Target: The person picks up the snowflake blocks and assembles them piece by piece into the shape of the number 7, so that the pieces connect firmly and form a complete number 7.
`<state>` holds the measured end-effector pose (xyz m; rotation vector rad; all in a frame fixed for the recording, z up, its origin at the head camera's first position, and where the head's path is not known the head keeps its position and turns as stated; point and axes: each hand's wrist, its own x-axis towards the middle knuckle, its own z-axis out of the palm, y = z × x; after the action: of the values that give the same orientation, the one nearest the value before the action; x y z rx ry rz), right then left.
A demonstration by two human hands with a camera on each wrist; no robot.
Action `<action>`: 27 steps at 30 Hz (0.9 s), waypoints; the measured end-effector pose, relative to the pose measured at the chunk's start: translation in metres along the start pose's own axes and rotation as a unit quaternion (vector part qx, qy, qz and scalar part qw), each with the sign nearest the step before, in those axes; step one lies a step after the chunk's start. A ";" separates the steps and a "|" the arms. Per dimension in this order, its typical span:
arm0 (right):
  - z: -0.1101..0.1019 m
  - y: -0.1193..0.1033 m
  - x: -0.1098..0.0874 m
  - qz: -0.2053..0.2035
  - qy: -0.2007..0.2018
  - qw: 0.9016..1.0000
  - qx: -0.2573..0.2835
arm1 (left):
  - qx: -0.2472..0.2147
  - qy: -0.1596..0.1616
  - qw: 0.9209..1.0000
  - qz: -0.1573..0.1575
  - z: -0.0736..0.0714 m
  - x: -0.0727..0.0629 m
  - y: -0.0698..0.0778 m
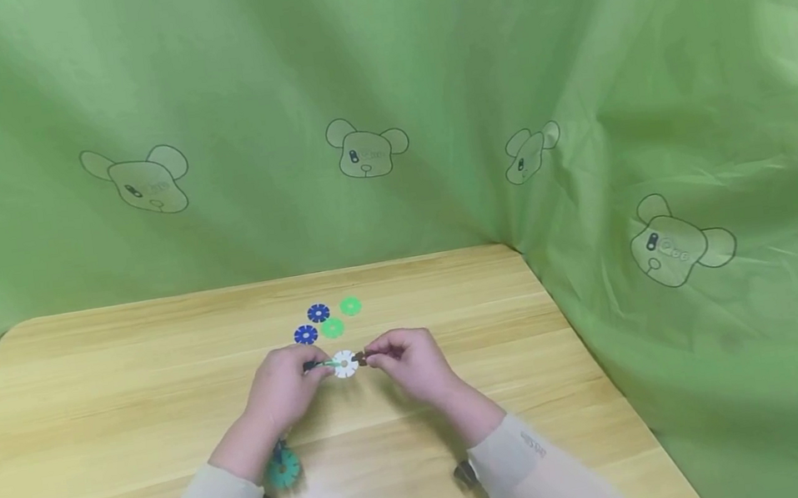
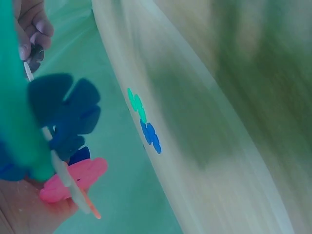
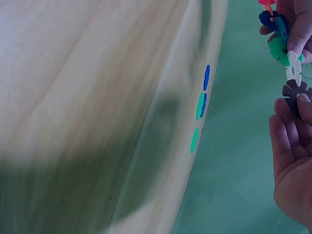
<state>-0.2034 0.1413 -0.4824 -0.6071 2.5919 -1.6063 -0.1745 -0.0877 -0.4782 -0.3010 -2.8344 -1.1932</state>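
My left hand (image 1: 287,386) grips a chain of slotted flower-shaped plastic discs. A white disc (image 1: 344,365) is at the chain's end between the hands, with a green disc (image 3: 278,51) beside it. Pink (image 2: 90,170) and blue (image 2: 78,109) discs of the chain show in the left wrist view; a teal disc (image 1: 284,468) hangs below the left wrist. Between thumb and fingers, my right hand (image 1: 417,363) pinches a dark brown disc (image 3: 294,91). Its edge meets the white disc; whether their slots are engaged I cannot tell. The left fingers hide part of the chain.
Beyond the hands, two blue discs (image 1: 318,313) and two light green discs (image 1: 350,306) lie flat on the wooden table (image 1: 124,403). A green curtain (image 1: 251,218) with bear-head prints hangs behind the table and along its right side.
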 end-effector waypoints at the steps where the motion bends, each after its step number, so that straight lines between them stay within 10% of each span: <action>1: 0.000 -0.001 0.000 -0.004 0.001 1.000 0.002 | 0.000 0.000 1.000 0.002 0.000 0.000 0.000; 12: 0.004 -0.002 -0.007 -0.067 0.036 0.997 -0.011 | 0.001 -0.010 1.000 0.003 -0.001 0.003 0.006; 19: 0.008 -0.002 -0.010 -0.181 0.059 0.978 -0.086 | -0.019 -0.013 1.000 0.006 -0.002 0.003 0.008; 27: 0.005 -0.003 -0.010 -0.099 0.040 0.994 -0.002 | -0.013 -0.012 1.000 0.023 -0.003 0.003 0.010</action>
<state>-0.1918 0.1396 -0.4836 -0.8412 2.6668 -1.7144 -0.1752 -0.0826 -0.4688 -0.3830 -2.8182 -1.2262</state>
